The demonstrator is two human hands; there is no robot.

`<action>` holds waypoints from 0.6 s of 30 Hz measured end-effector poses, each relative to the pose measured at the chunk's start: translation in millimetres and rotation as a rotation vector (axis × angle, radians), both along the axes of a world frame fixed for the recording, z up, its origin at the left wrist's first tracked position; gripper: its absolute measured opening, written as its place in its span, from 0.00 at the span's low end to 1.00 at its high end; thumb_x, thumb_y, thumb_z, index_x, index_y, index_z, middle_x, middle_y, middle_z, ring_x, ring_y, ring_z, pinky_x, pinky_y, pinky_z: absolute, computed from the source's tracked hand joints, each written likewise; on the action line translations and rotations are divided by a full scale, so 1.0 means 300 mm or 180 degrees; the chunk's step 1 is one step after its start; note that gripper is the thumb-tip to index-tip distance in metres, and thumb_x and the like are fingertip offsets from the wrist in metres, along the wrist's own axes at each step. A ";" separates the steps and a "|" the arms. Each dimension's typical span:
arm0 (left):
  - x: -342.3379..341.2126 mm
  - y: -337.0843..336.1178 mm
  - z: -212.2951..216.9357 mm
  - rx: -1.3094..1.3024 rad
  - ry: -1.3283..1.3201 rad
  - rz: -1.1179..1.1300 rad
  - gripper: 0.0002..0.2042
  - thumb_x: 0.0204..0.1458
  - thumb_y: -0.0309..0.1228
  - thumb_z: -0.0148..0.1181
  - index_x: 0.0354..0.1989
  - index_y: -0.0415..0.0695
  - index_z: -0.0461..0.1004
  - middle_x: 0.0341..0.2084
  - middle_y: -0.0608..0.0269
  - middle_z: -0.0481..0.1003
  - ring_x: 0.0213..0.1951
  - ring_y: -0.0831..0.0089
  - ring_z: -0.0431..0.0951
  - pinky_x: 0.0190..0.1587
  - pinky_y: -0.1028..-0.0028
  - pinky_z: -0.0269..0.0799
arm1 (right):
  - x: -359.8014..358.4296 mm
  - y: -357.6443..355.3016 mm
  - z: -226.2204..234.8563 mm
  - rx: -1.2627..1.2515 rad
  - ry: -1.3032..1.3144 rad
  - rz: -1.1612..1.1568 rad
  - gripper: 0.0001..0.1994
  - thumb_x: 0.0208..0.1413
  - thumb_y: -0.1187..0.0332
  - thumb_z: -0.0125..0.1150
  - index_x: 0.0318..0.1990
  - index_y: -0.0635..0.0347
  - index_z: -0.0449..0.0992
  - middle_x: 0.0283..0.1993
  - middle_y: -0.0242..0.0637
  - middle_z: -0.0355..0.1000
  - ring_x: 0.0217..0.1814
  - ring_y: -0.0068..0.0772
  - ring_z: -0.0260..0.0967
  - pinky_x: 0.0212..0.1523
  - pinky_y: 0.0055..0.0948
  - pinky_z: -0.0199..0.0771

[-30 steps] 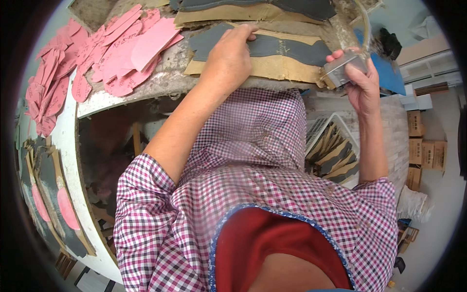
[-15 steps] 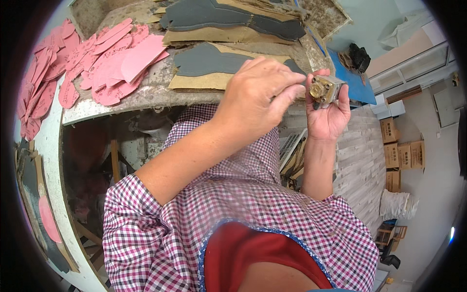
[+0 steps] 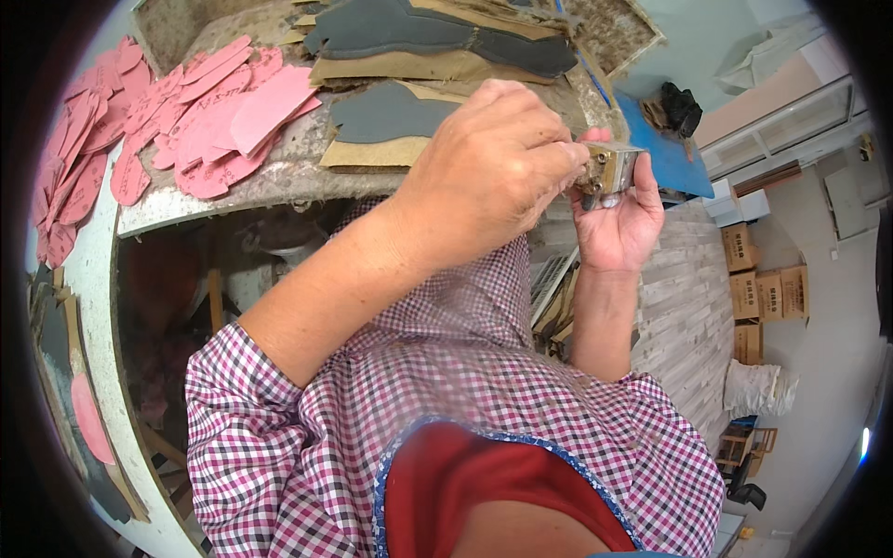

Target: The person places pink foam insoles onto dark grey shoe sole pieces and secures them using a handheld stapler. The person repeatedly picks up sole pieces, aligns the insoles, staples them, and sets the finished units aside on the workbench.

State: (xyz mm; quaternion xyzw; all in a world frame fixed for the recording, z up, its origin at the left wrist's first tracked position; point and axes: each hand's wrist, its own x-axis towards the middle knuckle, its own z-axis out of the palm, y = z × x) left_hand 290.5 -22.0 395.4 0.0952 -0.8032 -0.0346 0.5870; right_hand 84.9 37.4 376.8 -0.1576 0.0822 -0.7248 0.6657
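Observation:
My right hand (image 3: 616,228) holds up a small boxy metal block (image 3: 618,169), with fingers behind it and the thumb along its right side. The block is silvery on its sides, and its brassy, dirty face is turned left. My left hand (image 3: 498,163) reaches across from the left with its fingers bent and closed. Its fingertips meet at that brassy face and cover the round fitting there. Whether they also hold something small is hidden.
On the worn bench (image 3: 288,177) lie grey shoe-upper pieces (image 3: 391,112) on tan sheets. Many pink cut pieces (image 3: 233,121) are heaped at the left. A blue surface (image 3: 651,139) bears a black bundle (image 3: 682,110). Cardboard boxes (image 3: 769,293) stand along the right wall.
My left hand has moved right, from just beside the block onto its round fitting, and its fingers have closed there. My right hand keeps its hold on the block.

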 end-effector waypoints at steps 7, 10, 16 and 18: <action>0.013 -0.010 0.031 -0.0636 -0.0511 0.0026 0.10 0.33 0.25 0.63 0.28 0.39 0.73 0.24 0.63 0.69 0.33 0.64 0.72 0.40 0.66 0.72 | 0.010 0.011 0.001 -0.0052 0.0210 0.0040 0.18 0.64 0.68 0.52 0.54 0.74 0.64 0.57 0.58 0.67 0.64 0.58 0.64 0.62 0.58 0.67; 0.029 -0.018 0.042 -0.0668 -0.0786 -0.0092 0.10 0.33 0.25 0.64 0.26 0.39 0.72 0.23 0.62 0.67 0.33 0.63 0.72 0.39 0.67 0.73 | 0.014 0.012 -0.004 -0.0022 0.0276 -0.0008 0.18 0.64 0.68 0.51 0.55 0.74 0.63 0.57 0.59 0.67 0.63 0.58 0.65 0.61 0.59 0.68; 0.001 -0.046 0.006 -0.0906 -0.0460 -0.0173 0.11 0.32 0.24 0.64 0.24 0.40 0.68 0.23 0.62 0.65 0.32 0.63 0.71 0.40 0.66 0.73 | 0.024 0.010 -0.005 0.0154 0.0320 -0.0163 0.18 0.63 0.69 0.52 0.54 0.74 0.63 0.55 0.59 0.69 0.61 0.58 0.67 0.59 0.59 0.70; -0.003 -0.043 0.010 -0.0874 -0.0497 -0.0202 0.12 0.32 0.24 0.64 0.24 0.40 0.67 0.23 0.62 0.64 0.33 0.63 0.71 0.41 0.65 0.72 | 0.019 0.014 -0.008 0.0135 0.0353 -0.0106 0.17 0.63 0.69 0.53 0.54 0.74 0.64 0.54 0.59 0.70 0.60 0.57 0.68 0.59 0.58 0.70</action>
